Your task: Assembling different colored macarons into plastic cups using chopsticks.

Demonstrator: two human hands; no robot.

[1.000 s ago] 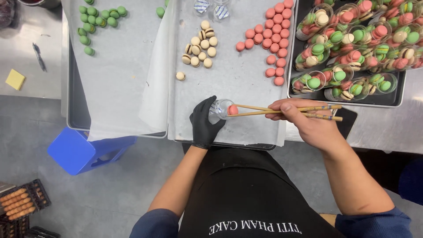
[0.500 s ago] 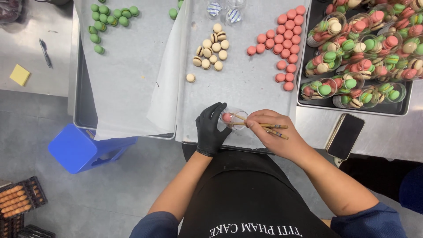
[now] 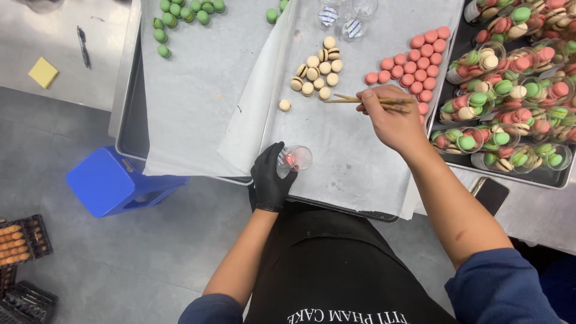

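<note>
black-gloved left hand (image 3: 271, 180) wrapped around clear cup (image 3: 295, 159), tilted toward the trays for easy filling, pink macaron already inside. bare right hand (image 3: 390, 120) pinching wooden chopsticks (image 3: 369, 101), tips aimed at cream macarons (image 3: 317, 75) beside pink macarons (image 3: 414, 63).

We note the left hand (image 3: 273, 180) wears a black glove; the right hand (image 3: 393, 123) is bare, with tan wooden chopsticks (image 3: 366, 100). The clear cup (image 3: 297, 159) shows pink inside. On white paper (image 3: 198, 102): pink macarons (image 3: 414, 66), cream macarons (image 3: 317, 72) with dark filling, green macarons (image 3: 183, 12). We record a blue stool (image 3: 111, 183), a yellow notepad (image 3: 44, 72), a grey worktop (image 3: 36, 36), and a black tray (image 3: 456, 36).
</note>
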